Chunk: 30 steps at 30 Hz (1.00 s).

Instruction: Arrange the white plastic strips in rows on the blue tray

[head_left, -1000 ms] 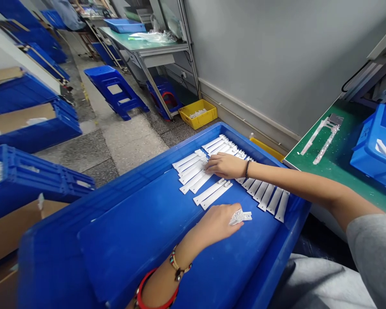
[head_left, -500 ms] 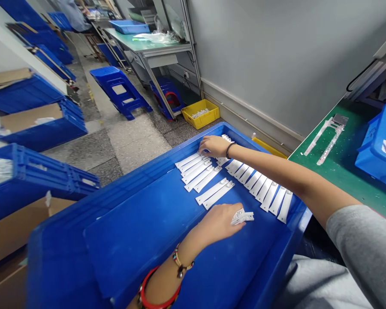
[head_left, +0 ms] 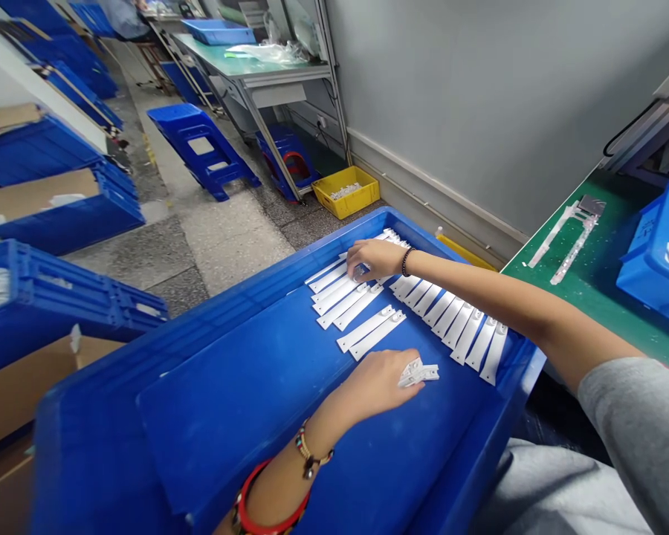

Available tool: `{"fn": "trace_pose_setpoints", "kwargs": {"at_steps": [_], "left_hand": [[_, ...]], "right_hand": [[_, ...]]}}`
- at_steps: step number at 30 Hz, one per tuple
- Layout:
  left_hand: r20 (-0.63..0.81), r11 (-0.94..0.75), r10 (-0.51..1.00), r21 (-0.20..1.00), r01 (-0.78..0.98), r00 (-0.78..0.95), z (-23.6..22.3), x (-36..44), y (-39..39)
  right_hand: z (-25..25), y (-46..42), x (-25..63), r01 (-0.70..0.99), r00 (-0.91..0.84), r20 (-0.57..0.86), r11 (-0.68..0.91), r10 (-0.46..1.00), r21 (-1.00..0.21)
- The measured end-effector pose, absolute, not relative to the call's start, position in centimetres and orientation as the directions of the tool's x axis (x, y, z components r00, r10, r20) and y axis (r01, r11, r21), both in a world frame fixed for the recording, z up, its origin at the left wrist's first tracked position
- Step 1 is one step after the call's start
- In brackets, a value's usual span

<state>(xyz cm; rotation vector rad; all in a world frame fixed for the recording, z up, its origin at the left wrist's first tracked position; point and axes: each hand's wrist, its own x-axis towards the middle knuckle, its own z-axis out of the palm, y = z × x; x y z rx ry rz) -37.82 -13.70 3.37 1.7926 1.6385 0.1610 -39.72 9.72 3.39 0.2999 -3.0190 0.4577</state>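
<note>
My left hand (head_left: 382, 380) is closed around several white plastic strips (head_left: 420, 373), whose notched ends stick out past the fingers. It hovers over the bare blue floor of a large blue bin (head_left: 228, 386). My right hand (head_left: 373, 260) reaches to the bin's far end, its fingers curled down in a pinch at the knobbed ends of a row of white strips (head_left: 334, 297). Whatever lies between those fingertips is hidden. Two more strips (head_left: 371, 334) lie side by side nearer my left hand. Beneath my right forearm runs another slanted row of strips (head_left: 457, 327).
A green table (head_left: 607, 297) on the right carries a blue tray (head_left: 655, 260) and a flat fork-shaped piece (head_left: 577, 230). Beyond the bin stand a yellow crate (head_left: 346, 193) and a blue stool (head_left: 201, 148). Blue crates (head_left: 78, 290) line the left side.
My right hand has shifted slightly to the right and nearer, along the strips, its fingers still curled down. My left hand keeps its hold and has barely moved. The view has shifted slightly.
</note>
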Motion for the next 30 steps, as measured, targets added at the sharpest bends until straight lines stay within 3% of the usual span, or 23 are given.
{"fn": "trace_pose_setpoints", "kwargs": {"at_steps": [4, 9, 14, 17, 20, 22, 30], "left_hand": [[-0.368, 0.048, 0.911, 0.54, 0.84, 0.184, 3.4, -37.8, -13.6], [-0.387, 0.043, 0.903, 0.517, 0.855, 0.189, 3.6, -37.8, -13.5], [-0.354, 0.034, 0.918, 0.523, 0.852, 0.181, 3.3, -37.8, -13.6], [-0.368, 0.042, 0.914, 0.509, 0.86, 0.173, 3.2, -37.7, -13.6], [-0.381, 0.046, 0.909, 0.495, 0.868, 0.169, 3.5, -37.6, -13.5], [-0.387, 0.047, 0.906, 0.492, 0.869, 0.171, 3.8, -37.5, -13.4], [-0.281, -0.04, 0.935, 0.517, 0.855, 0.214, 3.5, -37.1, -13.3]], "right_hand": [[3.8, 9.8, -38.9, -0.187, -0.98, 0.123, 0.942, -0.158, -0.278], [4.0, 9.3, -36.6, -0.298, -0.955, 0.089, 0.914, -0.284, -0.277], [3.8, 9.0, -36.1, -0.269, -0.963, 0.078, 0.93, -0.258, -0.249], [4.2, 9.5, -37.4, -0.196, -0.977, 0.127, 0.95, -0.17, -0.244], [4.4, 9.8, -39.3, 0.018, -0.982, 0.184, 0.987, 0.048, -0.158], [4.3, 9.7, -40.5, 0.113, -0.981, 0.151, 0.99, 0.126, -0.089], [4.3, 10.0, -42.1, 0.071, -0.996, 0.057, 0.997, 0.072, -0.023]]}}
